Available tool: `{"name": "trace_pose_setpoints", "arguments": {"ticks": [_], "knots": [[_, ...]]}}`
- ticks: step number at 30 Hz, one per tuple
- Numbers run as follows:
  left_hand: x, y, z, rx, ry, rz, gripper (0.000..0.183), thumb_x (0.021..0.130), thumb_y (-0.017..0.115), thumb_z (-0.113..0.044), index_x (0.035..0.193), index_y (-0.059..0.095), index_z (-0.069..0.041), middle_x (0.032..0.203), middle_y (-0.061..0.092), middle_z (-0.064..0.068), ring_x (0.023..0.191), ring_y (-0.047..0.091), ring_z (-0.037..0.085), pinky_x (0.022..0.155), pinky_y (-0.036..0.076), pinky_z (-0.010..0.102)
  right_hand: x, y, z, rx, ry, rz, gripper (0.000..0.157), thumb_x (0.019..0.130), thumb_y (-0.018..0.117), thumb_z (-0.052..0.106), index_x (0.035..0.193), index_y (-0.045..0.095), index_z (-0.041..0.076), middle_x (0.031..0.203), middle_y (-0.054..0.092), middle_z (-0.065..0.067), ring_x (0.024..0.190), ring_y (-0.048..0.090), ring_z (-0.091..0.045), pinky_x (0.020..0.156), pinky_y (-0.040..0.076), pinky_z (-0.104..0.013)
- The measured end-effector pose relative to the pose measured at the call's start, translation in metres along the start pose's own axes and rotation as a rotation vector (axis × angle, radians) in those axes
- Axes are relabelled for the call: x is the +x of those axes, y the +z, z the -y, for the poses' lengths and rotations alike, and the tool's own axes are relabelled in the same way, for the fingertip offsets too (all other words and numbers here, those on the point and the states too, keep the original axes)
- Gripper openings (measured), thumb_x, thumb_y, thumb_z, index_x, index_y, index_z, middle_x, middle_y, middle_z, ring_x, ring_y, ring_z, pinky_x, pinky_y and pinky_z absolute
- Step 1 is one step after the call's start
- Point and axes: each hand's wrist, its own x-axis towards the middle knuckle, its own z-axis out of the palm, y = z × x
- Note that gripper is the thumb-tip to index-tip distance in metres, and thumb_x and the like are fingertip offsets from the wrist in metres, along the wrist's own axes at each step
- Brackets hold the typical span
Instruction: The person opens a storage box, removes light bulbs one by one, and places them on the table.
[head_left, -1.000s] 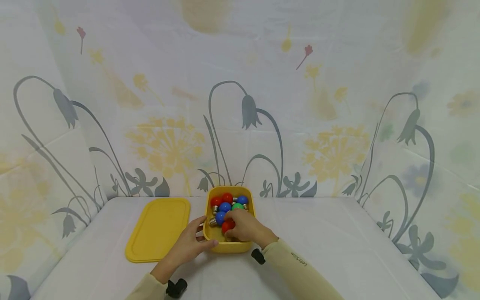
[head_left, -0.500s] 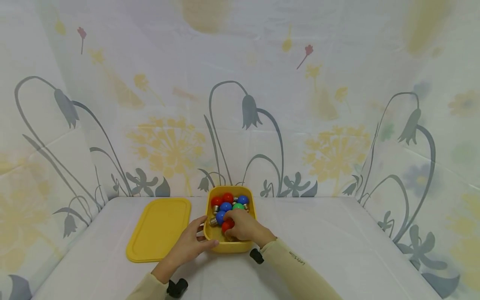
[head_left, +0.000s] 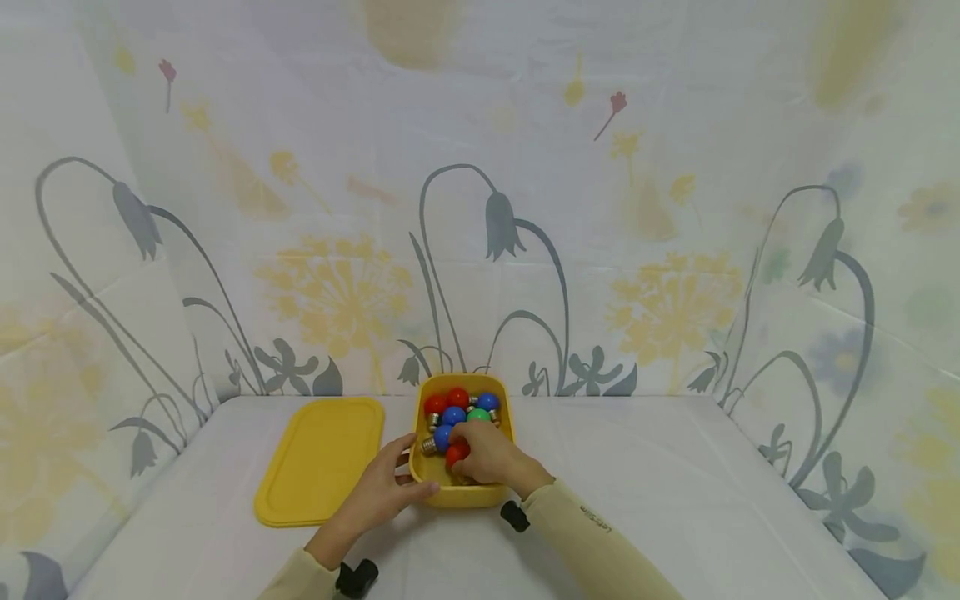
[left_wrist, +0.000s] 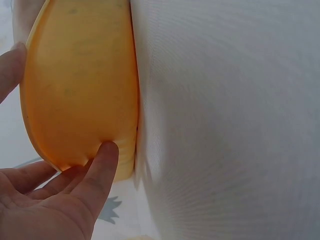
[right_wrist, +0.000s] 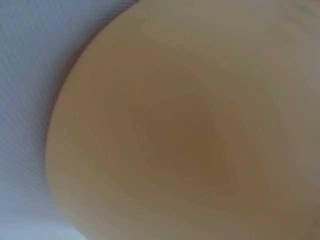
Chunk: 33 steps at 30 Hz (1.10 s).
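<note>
A yellow plastic container (head_left: 468,498) stands on the white table with several small round light bulbs inside, red, blue and green with metal screw bases. My left hand (head_left: 382,485) holds the container's near left corner, fingers along its side and thumb at the front. In the left wrist view, the fingertips (left_wrist: 108,150) press on the container wall (left_wrist: 80,75). Inside the near end, my right hand (head_left: 491,452) pinches a red bulb (head_left: 456,454), its base hidden by the hand. A blue bulb (head_left: 444,437) lies just beyond. Only the blurred container wall (right_wrist: 150,125) fills most of the right wrist view.
A flat yellow lid (head_left: 321,462) lies on the table left of the container. The white tablecloth (head_left: 637,467) extends to the right. A flower-printed curtain (head_left: 480,283) rises close behind the container.
Both hands keep their places at the container, and the red bulb stays in the right hand. The whole head view has shifted very slightly.
</note>
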Motion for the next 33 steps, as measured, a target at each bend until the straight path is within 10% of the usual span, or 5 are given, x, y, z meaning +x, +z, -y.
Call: {"name": "trace_pose_setpoints", "arguments": {"ticks": [17,33], "knots": [[-0.001,0.000,0.001,-0.023,0.016,0.015,0.088,0.081,0.078,-0.027,0.146,0.028,0.005,0.145,0.034,0.024,0.126,0.045,0.040,0.094,0.050,0.043,-0.002,-0.010,-0.002,0.083,-0.032,-0.080,0.032,0.079,0.077,0.017,0.109,0.065,0.015,0.106,0.059,0.004,0.095,0.052,-0.015,0.086,0.052,-0.031],[-0.002,-0.002,-0.002,-0.025,-0.041,0.026,0.090,0.080,0.078,-0.031,0.147,0.027,0.000,0.148,0.031,0.023,0.123,0.048,0.040,0.094,0.049,0.043,-0.014,-0.059,-0.012,0.131,-0.095,-0.253,0.032,0.081,0.073,0.012,0.112,0.065,0.007,0.103,0.060,-0.003,0.089,0.054,-0.019,0.080,0.052,-0.033]]}}
